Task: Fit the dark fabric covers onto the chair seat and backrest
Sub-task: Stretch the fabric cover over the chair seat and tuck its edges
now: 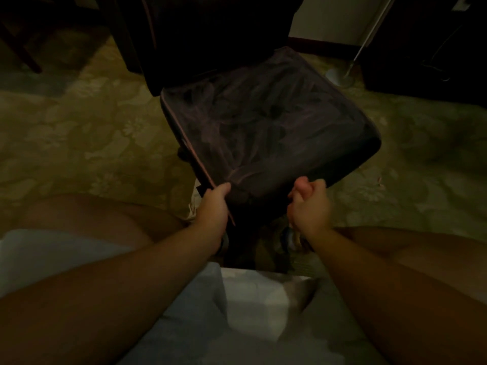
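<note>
Wrinkled dark fabric cover (pixel 268 122) over squarish seat, both hands (pixel 214 206) (pixel 309 206) gripping.

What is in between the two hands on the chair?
Only dark seat cover fabric: the seat's near edge runs between the left hand and right hand, each gripping it, in the head view.
</note>
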Tool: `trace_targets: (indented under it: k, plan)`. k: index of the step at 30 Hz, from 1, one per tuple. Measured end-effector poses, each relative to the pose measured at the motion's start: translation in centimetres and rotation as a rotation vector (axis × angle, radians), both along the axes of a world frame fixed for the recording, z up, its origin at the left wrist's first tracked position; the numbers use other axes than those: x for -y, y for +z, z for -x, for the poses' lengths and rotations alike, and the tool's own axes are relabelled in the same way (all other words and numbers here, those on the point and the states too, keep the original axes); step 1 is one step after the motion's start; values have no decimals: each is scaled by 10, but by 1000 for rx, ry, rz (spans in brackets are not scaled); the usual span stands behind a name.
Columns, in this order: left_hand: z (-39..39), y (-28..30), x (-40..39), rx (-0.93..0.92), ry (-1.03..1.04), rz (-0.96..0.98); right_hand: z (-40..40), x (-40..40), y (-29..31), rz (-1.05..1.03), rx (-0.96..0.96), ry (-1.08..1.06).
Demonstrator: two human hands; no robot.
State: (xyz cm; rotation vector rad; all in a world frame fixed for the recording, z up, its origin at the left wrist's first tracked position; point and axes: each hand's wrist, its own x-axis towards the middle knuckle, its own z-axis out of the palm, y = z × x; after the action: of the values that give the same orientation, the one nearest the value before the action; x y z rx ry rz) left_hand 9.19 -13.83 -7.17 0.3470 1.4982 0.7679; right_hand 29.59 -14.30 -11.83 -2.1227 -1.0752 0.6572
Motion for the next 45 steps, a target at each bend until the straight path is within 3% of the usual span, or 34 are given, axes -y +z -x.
trace_targets:
  k: [3,6,11,13,16,17,19,23,27,29,31,34,39,40,45]
  plan:
    - [-3,-3,10,43,25,-11,20,13,-15,65,118,338]
    - [-1,-3,11,51,-30,25,3,10,2,124,54,493]
    - [-9,-6,16,11,-190,-35,-32,-6,10,92,-40,-16]
    - [-15,-9,19,17,-246,-31,-17,9,4,119,-8,206]
    - [-21,-11,17,23,-312,-11,-1,36,9,338,56,676]
    - [-24,-10,17,30,-326,-10,-4,36,12,334,99,654]
    - [-30,-9,17,54,-372,-16,-20,27,10,261,51,349]
    - [-39,-11,16,72,-374,-49,-44,14,5,136,-381,-173]
    - [-38,-11,-1,83,-126,-76,-66,19,-12,157,-673,-454]
    - [-32,-9,-12,80,-54,-93,-84,24,-35,218,-679,-457]
    - [-27,-11,-19,75,-12,-89,-94,24,-54,231,-566,-418]
    - [-22,-16,-21,83,3,-87,-74,28,-20,215,-482,-317]
    - [-10,-15,-26,100,14,-94,-85,29,-29,246,-925,-540]
    - [-6,-15,-28,104,23,-95,-82,28,-26,256,-939,-573]
    - [3,-21,-33,134,-5,-93,-71,26,-17,191,-709,-397]
